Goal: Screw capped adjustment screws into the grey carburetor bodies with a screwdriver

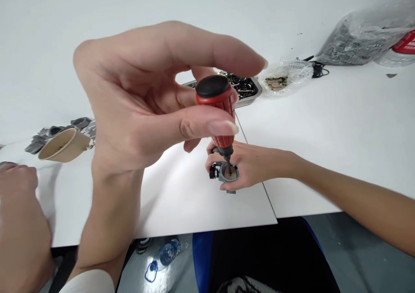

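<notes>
A short screwdriver (223,140) with a red ribbed handle and black cap is held in my left hand (142,90). The thumb and the fingers behind press on its handle, while the index finger arches above it. Its shaft points down, the tip at a small brass-coloured screw in the brown disc (230,172) inside a grey round housing (223,177). My right hand (248,165) grips that housing on the white table, fingers wrapped round it. A black knob (213,172) sticks out at the housing's left side. My right fingers partly hide the housing.
Behind my left hand stands a metal tray (254,95) of small black and brass parts. Clear bags (285,79) (353,38) hold more parts. To the left are a beige bowl (61,146), grey parts (48,133) and another person's hand (19,178). A bottle (167,254) lies below.
</notes>
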Action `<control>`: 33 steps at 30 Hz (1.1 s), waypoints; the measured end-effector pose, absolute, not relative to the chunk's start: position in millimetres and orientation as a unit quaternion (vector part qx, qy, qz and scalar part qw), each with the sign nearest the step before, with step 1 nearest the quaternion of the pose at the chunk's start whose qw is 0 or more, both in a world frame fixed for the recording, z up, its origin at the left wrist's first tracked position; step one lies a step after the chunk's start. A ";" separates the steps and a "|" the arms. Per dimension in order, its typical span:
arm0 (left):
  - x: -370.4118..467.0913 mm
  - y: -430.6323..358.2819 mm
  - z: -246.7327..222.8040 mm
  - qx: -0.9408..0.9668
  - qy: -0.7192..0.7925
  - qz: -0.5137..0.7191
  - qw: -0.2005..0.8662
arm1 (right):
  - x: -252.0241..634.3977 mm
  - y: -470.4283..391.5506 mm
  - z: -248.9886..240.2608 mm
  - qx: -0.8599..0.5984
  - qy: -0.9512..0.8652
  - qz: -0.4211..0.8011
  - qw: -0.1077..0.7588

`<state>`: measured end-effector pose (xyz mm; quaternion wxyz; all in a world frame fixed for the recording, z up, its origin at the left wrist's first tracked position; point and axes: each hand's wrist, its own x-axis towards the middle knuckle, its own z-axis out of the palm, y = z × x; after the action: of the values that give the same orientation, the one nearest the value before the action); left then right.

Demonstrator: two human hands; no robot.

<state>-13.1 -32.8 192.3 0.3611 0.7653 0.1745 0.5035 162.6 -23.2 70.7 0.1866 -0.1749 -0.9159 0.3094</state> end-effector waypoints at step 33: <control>-9.2 -31.3 195.5 0.816 0.114 0.436 0.362 | 163.0 -23.3 73.9 -0.179 -0.914 0.317 0.179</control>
<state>-9.2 -31.3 195.5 0.3624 0.8158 0.1141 0.4360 163.0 -23.3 73.9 0.1788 -0.1787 -0.9142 0.3168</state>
